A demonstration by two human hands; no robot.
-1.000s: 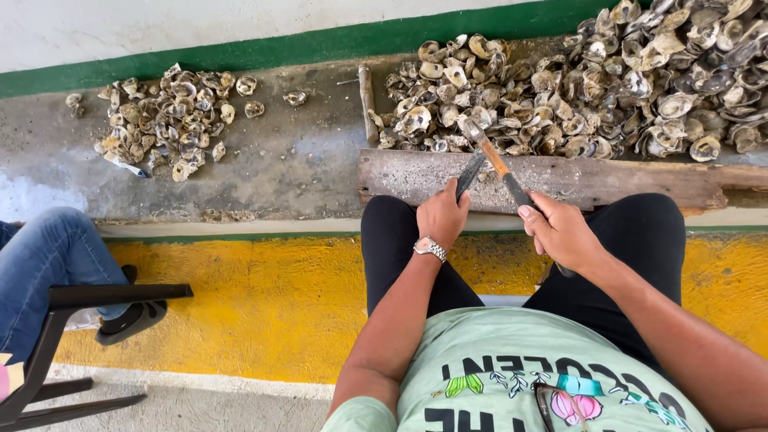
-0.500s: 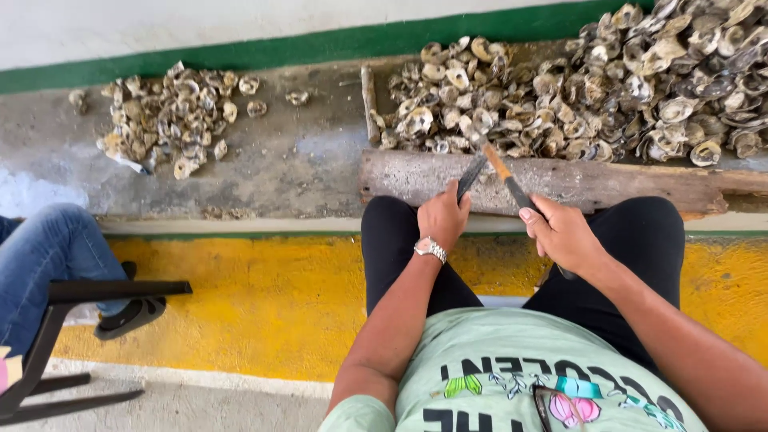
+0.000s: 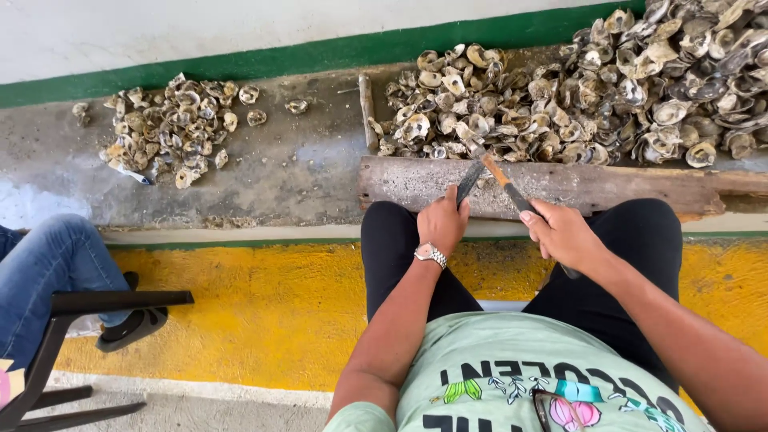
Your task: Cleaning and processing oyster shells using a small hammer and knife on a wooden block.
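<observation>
Head camera looks down on a seated person working at a weathered wooden plank (image 3: 608, 186) laid across a wet concrete ledge. Left hand (image 3: 442, 222) is closed around a dark oyster shell (image 3: 469, 182), propping it on edge on the plank. Right hand (image 3: 564, 236) is wrapped shut on the handle of a narrow tool (image 3: 502, 178), whose tip meets the shell. Against the frames from a second ago, both hands and the tool sit almost where they were; only the tool's angle seems slightly different, so I judge the prying is under way with the shell not yet open. A large shell heap (image 3: 592, 96) lies just beyond the plank, a smaller pile (image 3: 172, 132) off left.
</observation>
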